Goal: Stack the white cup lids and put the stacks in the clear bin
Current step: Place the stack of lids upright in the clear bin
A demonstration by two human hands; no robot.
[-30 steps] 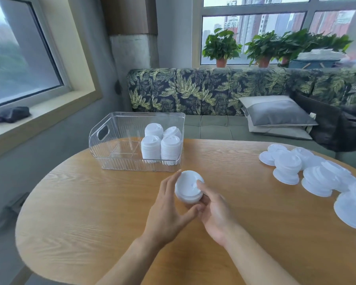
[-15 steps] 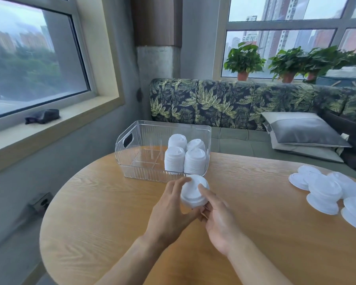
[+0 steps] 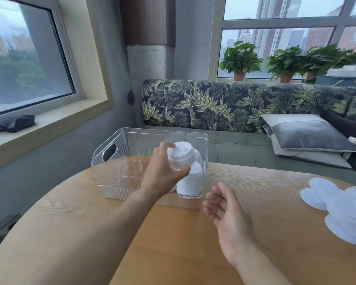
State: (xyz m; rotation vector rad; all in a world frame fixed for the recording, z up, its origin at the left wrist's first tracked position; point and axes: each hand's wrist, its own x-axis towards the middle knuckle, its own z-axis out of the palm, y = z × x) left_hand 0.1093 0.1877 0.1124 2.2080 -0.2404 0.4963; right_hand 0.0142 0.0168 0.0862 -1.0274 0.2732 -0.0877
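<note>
My left hand (image 3: pixel 162 169) grips a short stack of white cup lids (image 3: pixel 180 154), tilted, above the right half of the clear bin (image 3: pixel 119 140). Stacks of lids (image 3: pixel 190 181) stand upright inside the bin at its right end, partly hidden behind the hand. My right hand (image 3: pixel 224 206) hovers over the table just right of the bin's near corner, fingers relaxed and holding nothing. Loose white lids (image 3: pixel 337 204) lie in a pile at the table's right edge.
The round wooden table (image 3: pixel 193 243) carries the bin near its far edge. Behind it runs a leaf-patterned bench (image 3: pixel 224 105) with a grey cushion (image 3: pixel 304 134). The bin's left half holds only dividers. A dark pouch (image 3: pixel 13 123) lies on the windowsill at left.
My left hand has lifted the lid stack away from the table and carried it over the bin. My right hand has let go of the stack and drawn back to the right.
</note>
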